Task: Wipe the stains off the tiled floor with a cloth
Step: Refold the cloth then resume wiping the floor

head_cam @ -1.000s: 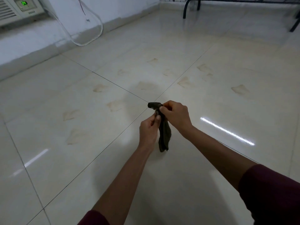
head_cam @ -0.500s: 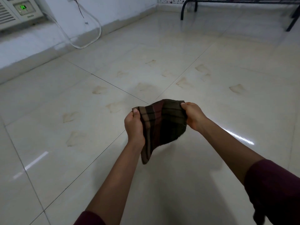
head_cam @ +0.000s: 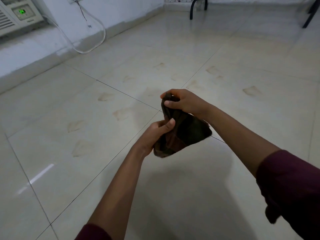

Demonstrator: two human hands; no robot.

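A dark plaid cloth (head_cam: 185, 134), brown and green, hangs folded in the air between both hands, above the glossy cream tiled floor (head_cam: 173, 196). My right hand (head_cam: 183, 101) pinches its top edge. My left hand (head_cam: 155, 134) grips its lower left side with the thumb pressed on the fabric. Several brownish stains mark the tiles beyond the hands, such as one stain (head_cam: 105, 97) to the left, another stain (head_cam: 121, 114) nearer the hands and a third stain (head_cam: 252, 90) to the right.
An air cooler with a green display (head_cam: 22, 12) stands at the far left by the white wall. A white cable loop (head_cam: 93, 40) lies along the skirting. Black metal furniture legs (head_cam: 192, 9) stand at the back.
One second ago the cloth hung bunched between both hands, then it was spread wide. Now the hands have come together, right above left, and the cloth is folded over.
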